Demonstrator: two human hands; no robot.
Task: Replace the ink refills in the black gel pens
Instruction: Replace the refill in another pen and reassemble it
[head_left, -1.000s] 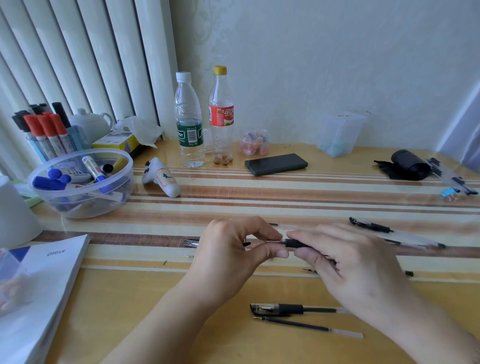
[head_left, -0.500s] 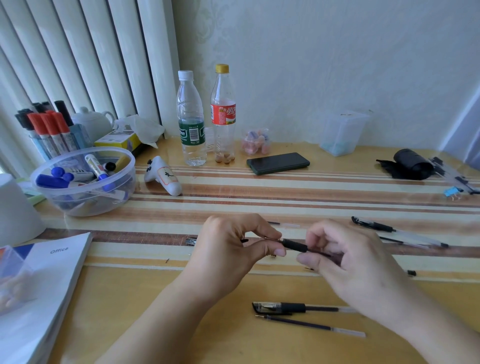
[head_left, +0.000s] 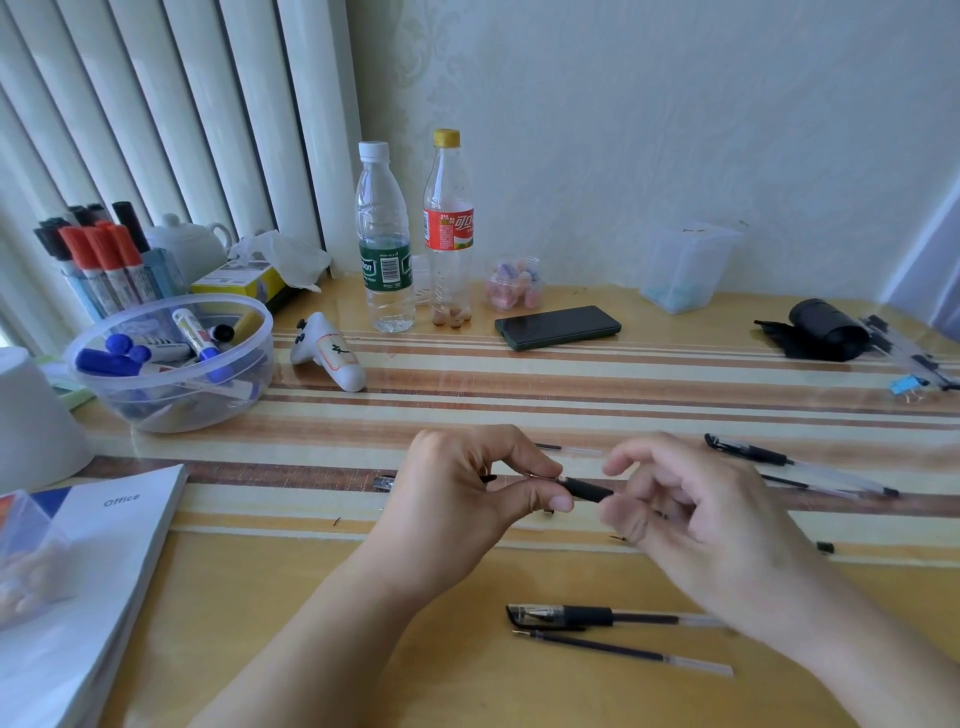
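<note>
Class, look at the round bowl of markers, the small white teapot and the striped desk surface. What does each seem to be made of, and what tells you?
Round clear bowl: likely plastic, glossy; the markers show through its wall.
Small white teapot: probably glazed ceramic, smooth, opaque, soft sheen.
Striped desk surface: woven-looking cloth under a clear glossy sheet, perhaps glass or vinyl; it reflects the bottles.
</note>
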